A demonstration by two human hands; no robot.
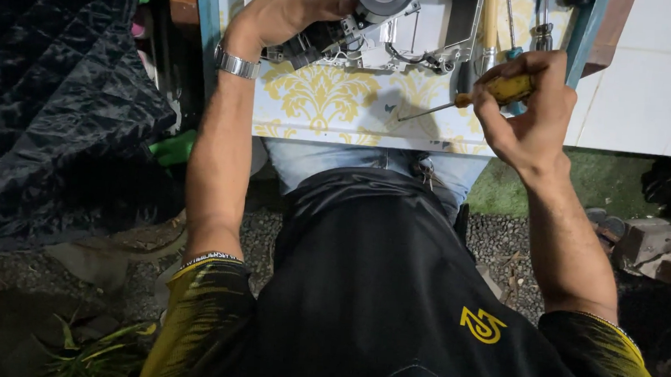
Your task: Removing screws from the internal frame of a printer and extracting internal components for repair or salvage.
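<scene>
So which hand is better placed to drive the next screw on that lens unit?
Probably the right hand: it grips the yellow-handled screwdriver, tip aimed toward the lens unit. The left hand is steadying the unit.

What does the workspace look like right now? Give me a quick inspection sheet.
Surface: small table with a white and yellow patterned cover, its near edge above the person's lap.
Job's things: opened device with a round lens, inner parts bared, lying on the table; screwdriver with a yellow handle, tip pointing left and not touching the device.
Clutter: spare tools lying on the table beside the device.
Grippers: left hand grips the device's left end; right hand holds the screwdriver.
Cables: thin wires showing at the device's front edge.
Surroundings: black quilted cloth on the left, white tiles on the right, gravel underfoot.
</scene>
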